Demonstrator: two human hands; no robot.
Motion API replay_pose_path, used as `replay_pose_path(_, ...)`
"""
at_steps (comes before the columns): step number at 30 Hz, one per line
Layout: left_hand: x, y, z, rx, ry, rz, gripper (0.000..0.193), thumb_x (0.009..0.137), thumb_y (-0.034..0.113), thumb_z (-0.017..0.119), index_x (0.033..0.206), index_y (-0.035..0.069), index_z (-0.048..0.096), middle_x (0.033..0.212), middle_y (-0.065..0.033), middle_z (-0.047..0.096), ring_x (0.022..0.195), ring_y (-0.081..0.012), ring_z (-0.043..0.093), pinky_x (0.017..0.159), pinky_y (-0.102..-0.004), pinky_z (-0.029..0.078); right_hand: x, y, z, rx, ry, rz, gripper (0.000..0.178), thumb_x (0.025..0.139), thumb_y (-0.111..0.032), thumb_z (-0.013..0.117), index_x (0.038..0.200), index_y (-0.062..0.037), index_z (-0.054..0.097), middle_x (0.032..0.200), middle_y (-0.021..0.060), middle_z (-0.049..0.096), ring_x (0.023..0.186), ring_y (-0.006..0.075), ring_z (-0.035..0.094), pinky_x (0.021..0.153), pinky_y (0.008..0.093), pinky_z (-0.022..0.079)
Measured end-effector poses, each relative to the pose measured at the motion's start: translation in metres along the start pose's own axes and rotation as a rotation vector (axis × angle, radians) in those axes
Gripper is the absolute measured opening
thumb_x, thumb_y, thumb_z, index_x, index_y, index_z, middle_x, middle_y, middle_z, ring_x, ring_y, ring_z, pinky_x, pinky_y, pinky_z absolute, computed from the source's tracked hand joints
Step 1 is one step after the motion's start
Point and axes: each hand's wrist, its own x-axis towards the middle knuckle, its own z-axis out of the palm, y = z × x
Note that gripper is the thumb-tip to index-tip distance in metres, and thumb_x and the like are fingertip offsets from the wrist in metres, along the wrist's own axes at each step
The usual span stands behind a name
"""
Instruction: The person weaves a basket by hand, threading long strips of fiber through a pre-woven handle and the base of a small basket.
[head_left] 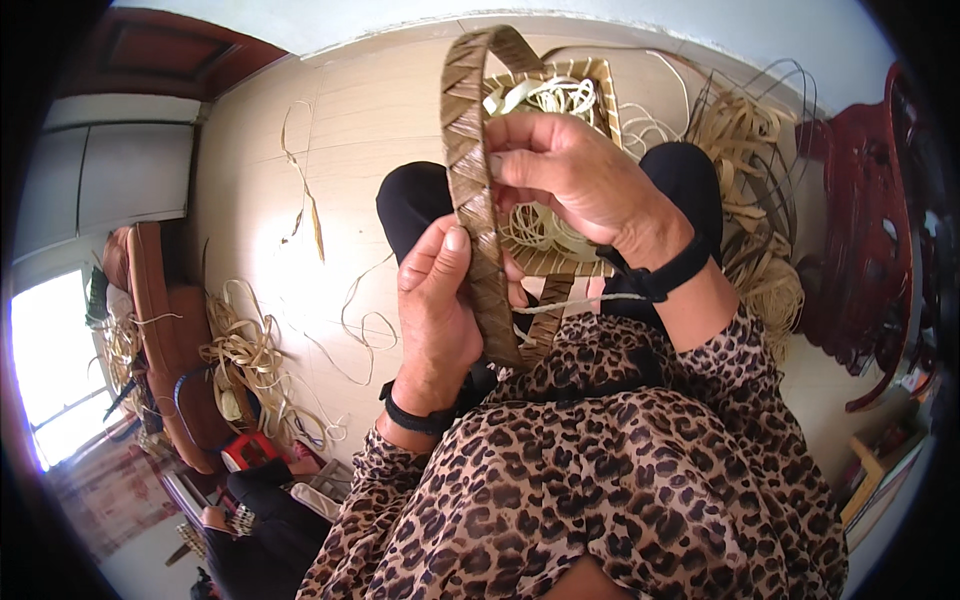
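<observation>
A brown woven band (464, 120), made of flat plaited strips, curves upright in a loop in front of me. My left hand (436, 300) pinches its lower part, with the thumb on the near face. Higher up, my right hand (575, 180) grips the band's right edge between thumb and fingers; some fingertips are hidden behind it. A pale thin cord (585, 302) runs from the band's lower end toward my right wrist. Behind my hands, between my knees, stands a rectangular woven basket (606, 90) holding pale coiled cord (562, 94).
Dry strips (735, 130) and a coil of fibre (765, 300) lie at the right, beside dark red carved furniture (855, 220). More strips (245, 345) lie left, near a brown seat (165, 320). Another person in dark clothes (268, 520) sits lower left.
</observation>
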Motion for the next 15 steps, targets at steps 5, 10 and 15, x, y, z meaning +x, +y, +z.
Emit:
replay_pose_path(5,0.006,0.006,-0.007,-0.013,-0.101,-0.011,0.023,0.089,0.018,0.04,0.097,-0.002,0.049,0.071,-0.0149,0.058,0.055,-0.021,0.056,0.054,-0.0287,0.048,0.0,-0.003,-0.001,0.021,0.002,-0.033,0.022,0.082,-0.016,0.054,0.096,0.0008,0.056,0.082,0.0035,0.058,0.072,0.0098,0.055,0.067,0.0224,0.046)
replay_pose_path(10,0.007,0.012,-0.011,-0.01,-0.173,0.017,0.024,0.09,0.018,0.038,0.096,-0.002,0.049,0.076,-0.0171,0.059,0.061,-0.0235,0.058,0.059,-0.0323,0.05,0.002,-0.012,0.007,-0.079,-0.008,-0.072,0.02,0.081,-0.02,0.056,0.087,-0.0012,0.059,0.074,0.0012,0.058,0.066,0.0072,0.054,0.061,0.0198,0.046)
replay_pose_path(15,0.013,0.024,-0.011,0.002,-0.211,-0.049,0.026,0.089,0.018,0.037,0.094,-0.004,0.049,0.075,-0.0188,0.059,0.06,-0.0262,0.059,0.058,-0.0329,0.05,0.006,-0.01,0.012,-0.24,0.033,-0.122,0.02,0.081,-0.021,0.058,0.081,-0.0018,0.059,0.069,-0.001,0.056,0.061,0.0056,0.051,0.058,0.0182,0.044)
